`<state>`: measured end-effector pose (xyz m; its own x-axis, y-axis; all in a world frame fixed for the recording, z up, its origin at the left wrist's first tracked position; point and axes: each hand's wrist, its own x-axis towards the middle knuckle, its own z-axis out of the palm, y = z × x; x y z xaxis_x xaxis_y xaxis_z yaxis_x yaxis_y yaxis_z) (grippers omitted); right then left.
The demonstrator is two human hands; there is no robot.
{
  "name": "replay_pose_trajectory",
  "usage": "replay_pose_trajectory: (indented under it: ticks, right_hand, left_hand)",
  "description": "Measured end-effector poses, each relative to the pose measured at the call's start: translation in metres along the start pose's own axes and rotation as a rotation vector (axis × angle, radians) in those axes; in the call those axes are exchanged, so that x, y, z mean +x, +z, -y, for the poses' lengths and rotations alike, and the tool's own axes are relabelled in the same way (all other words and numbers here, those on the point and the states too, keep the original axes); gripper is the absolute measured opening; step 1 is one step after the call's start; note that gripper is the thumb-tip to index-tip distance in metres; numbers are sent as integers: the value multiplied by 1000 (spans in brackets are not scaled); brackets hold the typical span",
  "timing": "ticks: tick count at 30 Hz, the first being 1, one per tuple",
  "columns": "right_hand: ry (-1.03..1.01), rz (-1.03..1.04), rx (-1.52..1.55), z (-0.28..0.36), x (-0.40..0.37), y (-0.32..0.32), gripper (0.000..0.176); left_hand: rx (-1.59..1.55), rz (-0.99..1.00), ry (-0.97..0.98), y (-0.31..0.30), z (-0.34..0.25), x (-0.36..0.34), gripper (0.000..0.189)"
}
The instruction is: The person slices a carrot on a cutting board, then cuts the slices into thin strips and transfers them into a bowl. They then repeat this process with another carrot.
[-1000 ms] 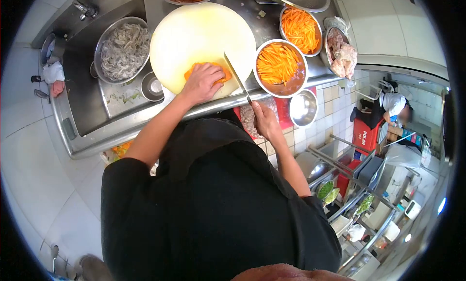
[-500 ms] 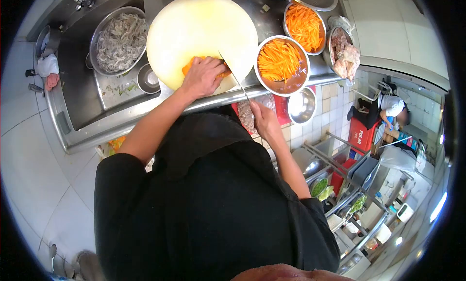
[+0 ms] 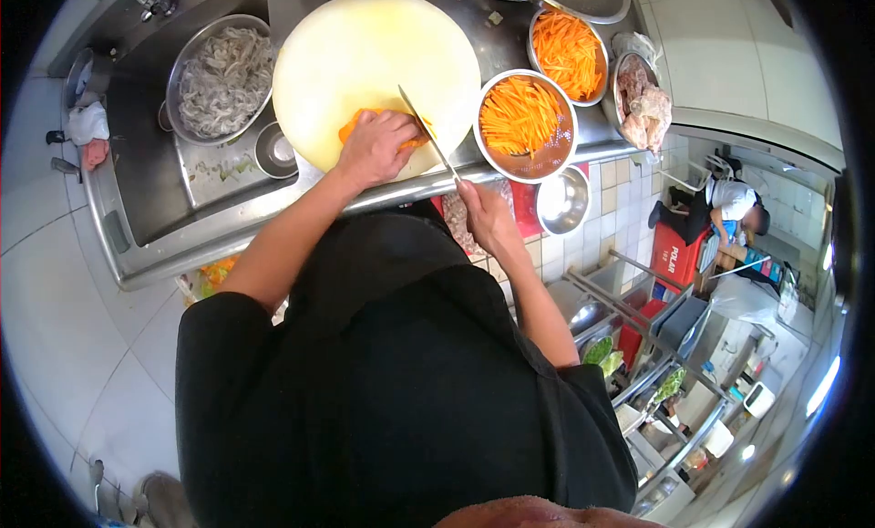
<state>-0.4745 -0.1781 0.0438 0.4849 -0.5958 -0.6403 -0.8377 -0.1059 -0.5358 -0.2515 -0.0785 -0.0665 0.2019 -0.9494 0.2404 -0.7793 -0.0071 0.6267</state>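
Observation:
On the round pale cutting board (image 3: 365,40), my left hand (image 3: 378,147) presses down with curled fingers on orange carrot (image 3: 351,129), most of it hidden beneath the fingers. My right hand (image 3: 490,218) is closed around the handle of a kitchen knife (image 3: 434,143). The blade slants across the board's near right part, just right of my left fingertips. To the right stands a perforated metal bowl (image 3: 557,156) of carrot strips (image 3: 518,116). A second bowl of carrot strips (image 3: 565,54) sits behind it.
A sink (image 3: 146,195) at left holds a bowl of greyish shrimp-like pieces (image 3: 226,81) and a small metal bowl (image 3: 276,151). Raw poultry (image 3: 645,118) fills a bowl at the counter's right end. An empty-looking metal bowl (image 3: 563,200) sits below the edge. Another person (image 3: 732,201) is far right.
My right hand and the knife have shifted slightly left and up, the blade tip now farther up the board. My left hand stays on the carrot. The whole view has drifted a little.

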Motion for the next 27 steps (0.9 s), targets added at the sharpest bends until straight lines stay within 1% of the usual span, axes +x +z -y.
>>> replay_pose_trajectory:
  ticks: [2,4,6,10,11,14,15,18,19,22,24,26,27]
  right_hand:
    - [45,42,18,8,-22,-11,51]
    - [-57,-34,-1,-12,-15,2,50]
    - [-135,-79,-45,-12,2,12,51]
    - [-68,3,-85,8,1,-2,52]
    - [73,58,15,17,-12,-8,51]
    - [51,34,17,5,-20,-2,51]
    - [-128,-89,10,-14,-8,15,50]
    - [-109,-104,-52,-4,6,21,51]
    - [42,15,15,8,2,11,52]
    - [-27,-13,14,1,-17,5,52]
    - [-32,-33,-3,-11,-17,11,52]
    - [-96,-74,-60,-22,-1,25,53]
    - [-76,-46,-45,-10,1,20,56]
  left_hand:
    - [25,-32,20,0,2,1,26]
    - [24,-54,17,3,0,-3,26]
    - [8,-72,18,3,0,-1,26]
    - [-5,-71,50,4,5,-1,26]
    - [5,-64,47,3,8,1,26]
    - [-1,-53,16,4,4,-5,25]
    - [-13,-64,11,4,3,-4,23]
    - [-24,-68,13,1,2,-2,23]
    - [-29,-75,23,3,3,-4,23]
    - [-28,-104,33,4,6,-1,23]
    - [-33,-112,26,6,5,-4,23]
    - [-43,-115,31,5,4,-3,23]
    - [-45,-113,24,6,5,-3,25]
